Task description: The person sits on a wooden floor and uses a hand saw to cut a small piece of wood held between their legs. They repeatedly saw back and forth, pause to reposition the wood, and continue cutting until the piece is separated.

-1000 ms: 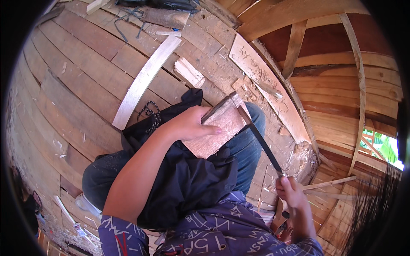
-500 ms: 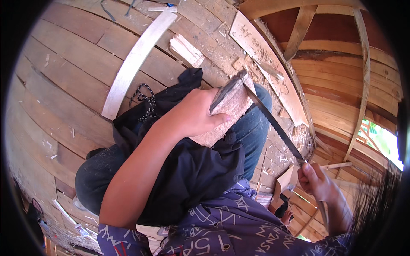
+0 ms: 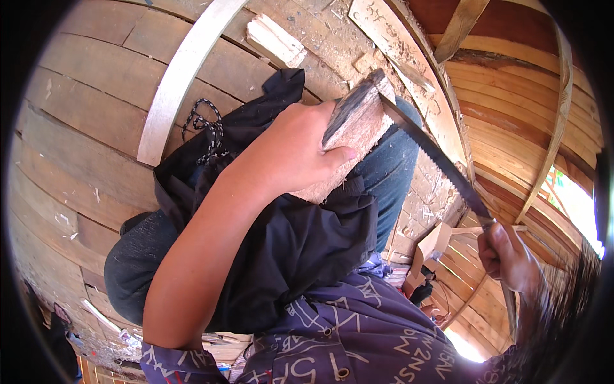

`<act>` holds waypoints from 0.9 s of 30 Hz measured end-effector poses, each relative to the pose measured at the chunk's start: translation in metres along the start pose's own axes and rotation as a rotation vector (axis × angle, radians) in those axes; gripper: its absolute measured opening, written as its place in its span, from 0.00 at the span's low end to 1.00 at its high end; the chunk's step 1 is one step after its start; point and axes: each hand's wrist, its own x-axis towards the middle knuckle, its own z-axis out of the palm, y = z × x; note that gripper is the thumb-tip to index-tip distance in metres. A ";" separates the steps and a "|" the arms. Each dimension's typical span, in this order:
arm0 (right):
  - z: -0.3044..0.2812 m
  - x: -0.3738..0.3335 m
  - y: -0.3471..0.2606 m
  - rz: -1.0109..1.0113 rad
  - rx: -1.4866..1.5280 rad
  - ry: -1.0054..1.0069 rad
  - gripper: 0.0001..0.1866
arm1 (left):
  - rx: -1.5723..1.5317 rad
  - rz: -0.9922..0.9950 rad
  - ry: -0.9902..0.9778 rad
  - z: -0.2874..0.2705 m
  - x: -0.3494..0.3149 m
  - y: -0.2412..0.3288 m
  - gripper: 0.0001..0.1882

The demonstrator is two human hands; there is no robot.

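Note:
My left hand (image 3: 306, 152) grips a rough piece of wood (image 3: 358, 137), tilted over my lap, its thumb lying across the pale fibrous face. One side of the wood is dark and weathered. A handsaw (image 3: 441, 160) with a dark toothed blade reaches from its upper end down to the right. The blade's tip meets the wood near that end; how deep it sits I cannot tell. My right hand (image 3: 505, 253) is closed round the saw's handle at lower right, mostly covering it. Black cloth (image 3: 288, 246) drapes over my lap beneath the wood.
On the plank floor (image 3: 89, 121) lie a long pale board (image 3: 182, 80) and a short split block (image 3: 276, 40). A flat panel with markings (image 3: 409, 64) leans along the plank wall (image 3: 505, 115). Wood chips are scattered around, and a cardboard box (image 3: 430, 253) stands at right.
My right hand has drawn the saw back to the right, away from the wood. My left hand still holds the piece. The whole view has shifted slightly.

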 end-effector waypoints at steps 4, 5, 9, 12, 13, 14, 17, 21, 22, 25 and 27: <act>0.012 0.003 -0.007 -0.080 0.005 -0.060 0.35 | 0.037 0.019 0.016 0.000 0.000 0.006 0.21; 0.012 0.003 -0.006 -0.059 0.037 -0.041 0.35 | 0.028 -0.019 0.002 -0.001 -0.002 0.007 0.21; 0.007 0.004 0.000 -0.041 0.101 -0.088 0.36 | 0.045 -0.006 0.019 0.003 -0.001 0.003 0.21; 0.009 0.004 -0.005 -0.054 0.072 -0.026 0.36 | 0.051 0.005 0.019 0.001 -0.002 0.006 0.22; 0.010 0.004 -0.007 -0.055 0.057 0.025 0.36 | 0.059 0.005 0.026 0.002 -0.003 0.005 0.22; 0.010 0.005 -0.007 -0.055 0.044 0.010 0.36 | 0.059 0.012 0.032 0.004 -0.001 0.005 0.22; 0.008 0.015 -0.014 -0.079 -0.018 -0.010 0.36 | 0.101 0.040 0.009 0.006 -0.002 0.018 0.22; 0.014 0.049 -0.043 -0.128 -0.119 0.010 0.36 | 0.118 0.052 0.019 0.011 -0.009 0.021 0.21; 0.018 0.058 -0.050 -0.125 -0.137 0.029 0.36 | 0.104 0.050 0.025 0.012 -0.012 0.021 0.20; 0.024 0.103 -0.079 -0.179 -0.117 -0.042 0.35 | 0.100 -0.006 0.006 0.011 -0.007 0.022 0.19; 0.042 0.123 -0.086 -0.251 -0.038 -0.037 0.34 | 0.120 -0.030 0.018 0.008 -0.011 0.021 0.18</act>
